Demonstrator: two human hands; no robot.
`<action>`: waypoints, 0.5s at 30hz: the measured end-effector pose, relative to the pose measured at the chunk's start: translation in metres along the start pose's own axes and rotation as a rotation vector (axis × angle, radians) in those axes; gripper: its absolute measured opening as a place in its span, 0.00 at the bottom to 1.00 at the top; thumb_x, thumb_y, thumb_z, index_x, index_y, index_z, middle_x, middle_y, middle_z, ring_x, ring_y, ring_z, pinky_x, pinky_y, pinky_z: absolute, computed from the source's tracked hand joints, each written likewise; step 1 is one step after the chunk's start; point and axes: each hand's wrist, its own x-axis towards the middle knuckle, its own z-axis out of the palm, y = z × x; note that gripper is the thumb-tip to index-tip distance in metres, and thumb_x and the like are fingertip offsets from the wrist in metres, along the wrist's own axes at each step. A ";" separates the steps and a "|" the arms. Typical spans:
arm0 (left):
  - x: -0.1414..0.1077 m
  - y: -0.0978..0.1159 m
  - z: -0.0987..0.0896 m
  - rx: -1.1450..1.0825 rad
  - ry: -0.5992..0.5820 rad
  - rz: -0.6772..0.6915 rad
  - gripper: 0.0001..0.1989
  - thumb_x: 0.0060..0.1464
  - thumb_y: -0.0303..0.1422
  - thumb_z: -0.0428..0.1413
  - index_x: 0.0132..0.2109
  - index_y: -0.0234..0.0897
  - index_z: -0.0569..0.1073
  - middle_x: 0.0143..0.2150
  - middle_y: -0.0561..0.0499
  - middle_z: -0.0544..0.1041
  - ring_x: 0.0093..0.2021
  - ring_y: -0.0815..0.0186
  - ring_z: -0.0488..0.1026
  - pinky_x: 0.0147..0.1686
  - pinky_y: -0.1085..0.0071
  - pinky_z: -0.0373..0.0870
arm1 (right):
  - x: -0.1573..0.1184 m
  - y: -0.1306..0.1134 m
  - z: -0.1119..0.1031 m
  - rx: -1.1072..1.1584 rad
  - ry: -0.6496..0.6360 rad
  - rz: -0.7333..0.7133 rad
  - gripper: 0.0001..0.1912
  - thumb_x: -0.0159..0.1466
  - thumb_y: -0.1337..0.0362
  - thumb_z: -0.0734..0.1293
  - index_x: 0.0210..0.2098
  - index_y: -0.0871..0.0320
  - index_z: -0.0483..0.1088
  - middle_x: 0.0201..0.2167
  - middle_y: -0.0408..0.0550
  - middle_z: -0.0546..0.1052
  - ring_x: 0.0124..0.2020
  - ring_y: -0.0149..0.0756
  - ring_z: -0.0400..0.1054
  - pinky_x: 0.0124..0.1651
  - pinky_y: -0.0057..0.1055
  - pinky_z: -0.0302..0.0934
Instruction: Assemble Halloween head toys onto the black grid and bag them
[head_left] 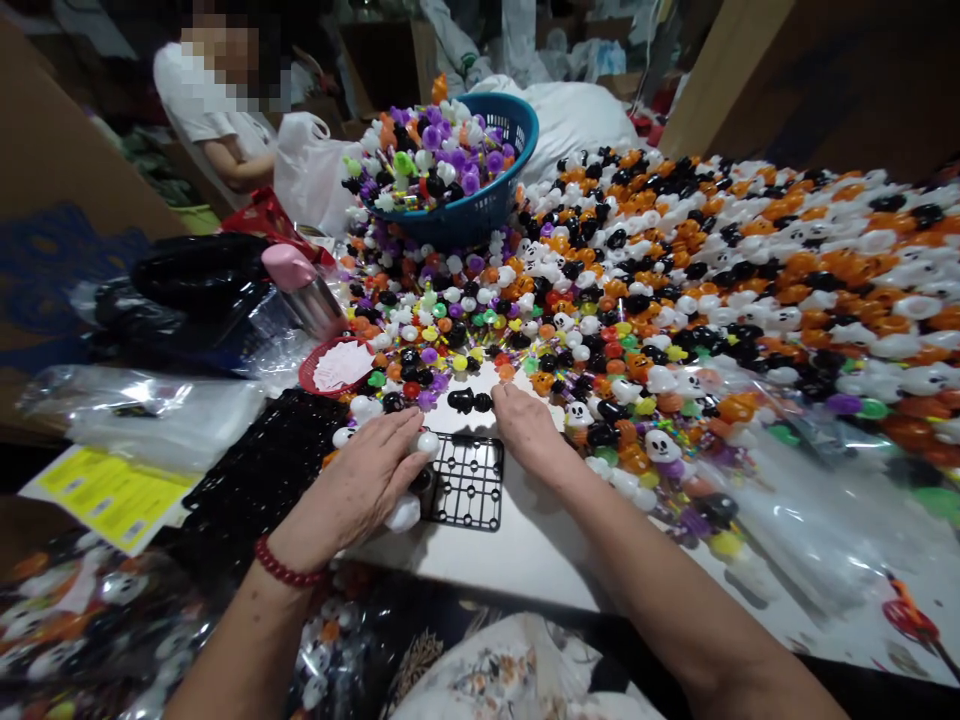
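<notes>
Around the black grid tray (470,480) as clock centre, we had bare table (487,565) at six. At nine, our left hand (360,485) covered the tray's left end, touching white pieces (428,445); we could not tell whether its grip was clamped. At one, our right hand (529,430) had its grip together on the end of a black figure (469,402), which lay at twelve, just beyond the tray. Farther, at ten, sat a red basket (306,375) of white slips; toward two spread the heaped figures (750,250). At twelve, beyond, stood a full blue basket (525,125).
</notes>
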 end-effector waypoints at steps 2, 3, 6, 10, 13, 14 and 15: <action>0.000 0.001 -0.001 0.001 -0.007 0.002 0.24 0.67 0.42 0.43 0.65 0.37 0.62 0.65 0.42 0.67 0.64 0.58 0.63 0.64 0.55 0.62 | -0.006 -0.006 -0.002 0.009 0.027 -0.012 0.13 0.67 0.76 0.55 0.46 0.61 0.65 0.42 0.56 0.73 0.41 0.43 0.70 0.39 0.32 0.60; 0.000 0.001 -0.002 0.003 -0.010 0.005 0.24 0.67 0.42 0.43 0.65 0.36 0.62 0.65 0.42 0.67 0.64 0.58 0.63 0.64 0.55 0.62 | -0.008 -0.008 -0.002 0.026 0.031 -0.016 0.11 0.68 0.75 0.55 0.46 0.61 0.65 0.42 0.55 0.74 0.40 0.42 0.70 0.38 0.31 0.59; -0.001 0.001 -0.002 0.001 -0.004 0.007 0.24 0.67 0.41 0.43 0.65 0.35 0.62 0.64 0.42 0.67 0.64 0.58 0.63 0.64 0.55 0.61 | -0.012 -0.012 0.002 0.109 0.037 -0.037 0.08 0.70 0.68 0.57 0.46 0.60 0.65 0.42 0.53 0.75 0.40 0.41 0.70 0.39 0.31 0.58; -0.001 0.001 -0.002 -0.013 0.004 0.009 0.24 0.67 0.42 0.44 0.65 0.37 0.62 0.64 0.42 0.67 0.64 0.57 0.64 0.64 0.54 0.62 | -0.012 -0.015 0.014 0.329 0.029 -0.055 0.06 0.68 0.66 0.60 0.43 0.59 0.67 0.39 0.51 0.76 0.38 0.38 0.69 0.39 0.30 0.57; -0.001 0.001 -0.002 -0.012 0.000 0.005 0.24 0.67 0.42 0.44 0.65 0.37 0.62 0.64 0.42 0.68 0.64 0.56 0.64 0.63 0.53 0.63 | -0.010 -0.017 0.025 0.720 -0.054 0.007 0.05 0.66 0.64 0.62 0.35 0.57 0.68 0.29 0.44 0.75 0.31 0.34 0.68 0.34 0.27 0.56; -0.001 0.002 -0.002 -0.010 -0.001 0.005 0.24 0.67 0.42 0.44 0.65 0.37 0.62 0.64 0.41 0.68 0.64 0.56 0.64 0.63 0.53 0.63 | -0.010 -0.017 0.028 0.874 -0.097 0.033 0.06 0.65 0.63 0.62 0.33 0.57 0.68 0.26 0.42 0.73 0.29 0.33 0.67 0.32 0.26 0.55; -0.001 0.002 -0.002 -0.008 -0.005 0.006 0.24 0.67 0.42 0.44 0.65 0.37 0.62 0.64 0.41 0.67 0.64 0.56 0.64 0.63 0.54 0.63 | -0.009 -0.018 0.032 1.018 -0.141 0.054 0.07 0.64 0.62 0.62 0.32 0.57 0.68 0.24 0.40 0.72 0.27 0.31 0.66 0.30 0.26 0.55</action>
